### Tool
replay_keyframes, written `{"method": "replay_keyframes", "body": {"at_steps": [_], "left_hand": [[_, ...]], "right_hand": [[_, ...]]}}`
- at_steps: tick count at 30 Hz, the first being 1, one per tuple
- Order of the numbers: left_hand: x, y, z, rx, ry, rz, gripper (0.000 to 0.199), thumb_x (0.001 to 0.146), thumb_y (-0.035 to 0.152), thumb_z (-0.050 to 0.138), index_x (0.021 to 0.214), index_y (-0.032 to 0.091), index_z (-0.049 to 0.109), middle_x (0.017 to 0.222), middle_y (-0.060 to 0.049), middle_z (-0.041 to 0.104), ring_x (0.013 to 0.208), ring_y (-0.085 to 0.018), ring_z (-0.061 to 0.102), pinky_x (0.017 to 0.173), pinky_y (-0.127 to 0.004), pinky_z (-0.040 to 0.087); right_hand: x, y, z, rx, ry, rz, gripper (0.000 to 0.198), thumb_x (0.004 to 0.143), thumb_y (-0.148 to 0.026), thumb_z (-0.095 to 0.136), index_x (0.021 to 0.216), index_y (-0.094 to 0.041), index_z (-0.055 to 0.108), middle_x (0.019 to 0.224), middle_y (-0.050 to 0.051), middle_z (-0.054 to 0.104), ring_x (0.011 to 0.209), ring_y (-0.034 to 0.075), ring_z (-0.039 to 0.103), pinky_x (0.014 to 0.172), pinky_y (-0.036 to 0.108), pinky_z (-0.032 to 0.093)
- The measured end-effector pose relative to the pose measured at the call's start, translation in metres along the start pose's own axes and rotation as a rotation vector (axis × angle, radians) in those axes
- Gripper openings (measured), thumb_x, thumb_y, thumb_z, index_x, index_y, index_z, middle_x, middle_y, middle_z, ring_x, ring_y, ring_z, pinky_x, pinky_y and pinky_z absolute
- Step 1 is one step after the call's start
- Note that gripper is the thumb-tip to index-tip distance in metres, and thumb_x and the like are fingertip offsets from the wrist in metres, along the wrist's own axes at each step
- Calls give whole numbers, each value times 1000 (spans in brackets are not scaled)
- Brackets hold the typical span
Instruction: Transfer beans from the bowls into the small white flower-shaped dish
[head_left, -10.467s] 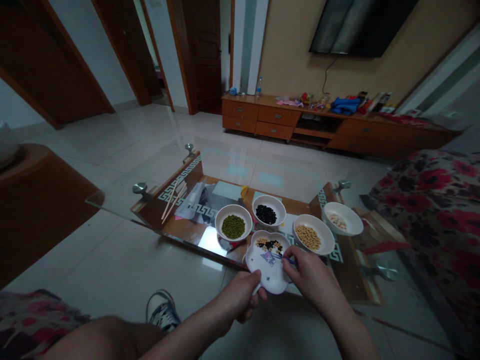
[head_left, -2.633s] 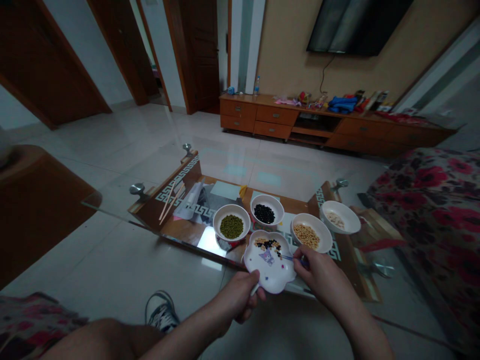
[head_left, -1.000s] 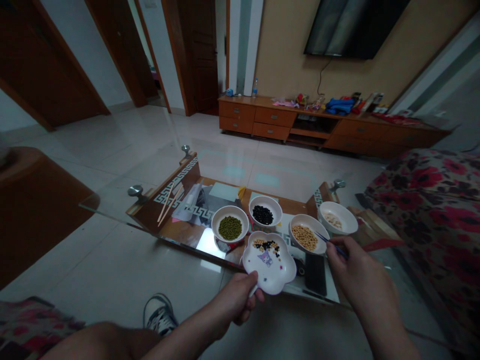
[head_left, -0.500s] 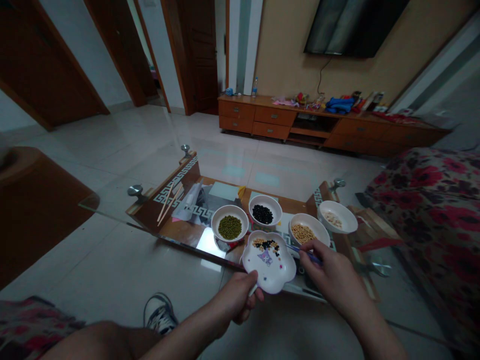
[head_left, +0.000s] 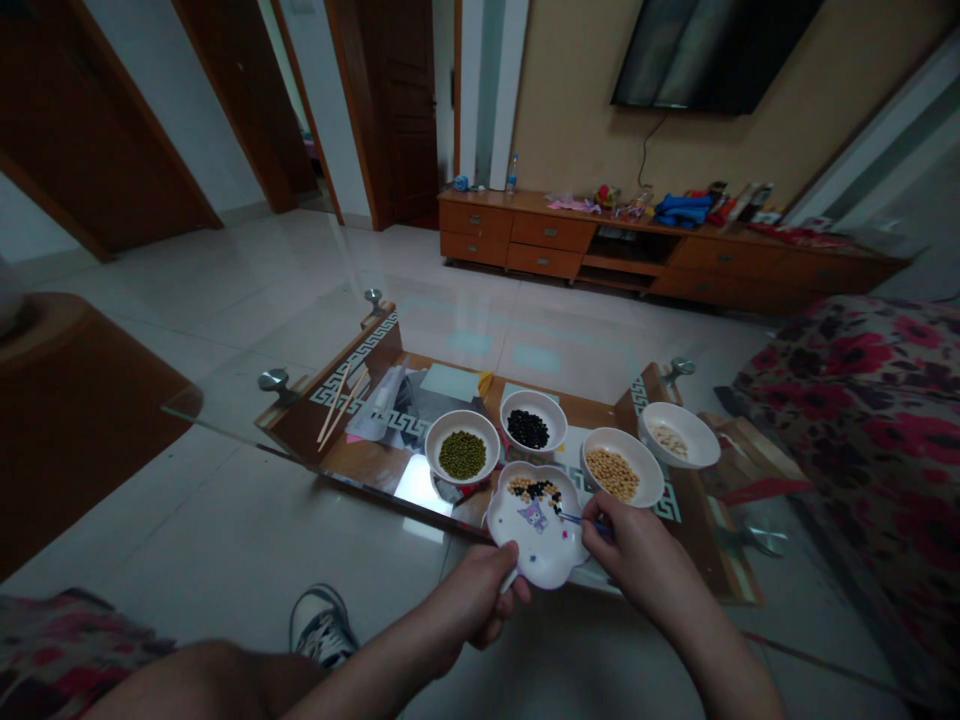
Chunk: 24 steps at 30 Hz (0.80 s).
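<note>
The plate (head_left: 540, 560) is held out by the near edge of the bench (head_left: 352, 470), its stubby handle (head_left: 508, 580) gripped in the left hand (head_left: 495, 590), thumb on top. Tweezers (head_left: 577, 519) are pinched between the thumb and fingers of the right hand (head_left: 626, 540), with the tips angled in over the plate, right by the black and yellow beans (head_left: 534, 490) bunched at its far side. Whether a bean is nipped in the tips can't be told, it's just too tiny. A little cartoon (head_left: 534, 516) is printed mid-plate. Four white bowls are set around: green beans are held in the left one (head_left: 462, 420), black in the next (head_left: 556, 425), yellow in the one near the right hand (head_left: 649, 470), and pale bits in the far right one (head_left: 701, 440). Some chopsticks (head_left: 343, 408) are laid well off to the left.
</note>
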<state>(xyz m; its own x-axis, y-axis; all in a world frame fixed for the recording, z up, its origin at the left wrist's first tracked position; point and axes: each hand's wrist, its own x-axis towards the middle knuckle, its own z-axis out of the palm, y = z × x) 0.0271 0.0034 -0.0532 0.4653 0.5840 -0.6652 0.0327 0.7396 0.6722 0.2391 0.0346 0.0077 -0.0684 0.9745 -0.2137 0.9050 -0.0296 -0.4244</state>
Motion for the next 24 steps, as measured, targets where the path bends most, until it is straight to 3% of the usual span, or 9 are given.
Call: {"method": "replay_keyframes", "body": {"at_steps": [24], "left_hand": [[-1,3,1,-7,-4,-6,56,77,73,38,74,19,53,46,9,31,30,-5,20,38,-19,12]], "right_hand": [[2,0,3,-41,-26,-17,17,83,-32,44,83,-22,58,81,5,67,75,18,62,63,24,37]]}}
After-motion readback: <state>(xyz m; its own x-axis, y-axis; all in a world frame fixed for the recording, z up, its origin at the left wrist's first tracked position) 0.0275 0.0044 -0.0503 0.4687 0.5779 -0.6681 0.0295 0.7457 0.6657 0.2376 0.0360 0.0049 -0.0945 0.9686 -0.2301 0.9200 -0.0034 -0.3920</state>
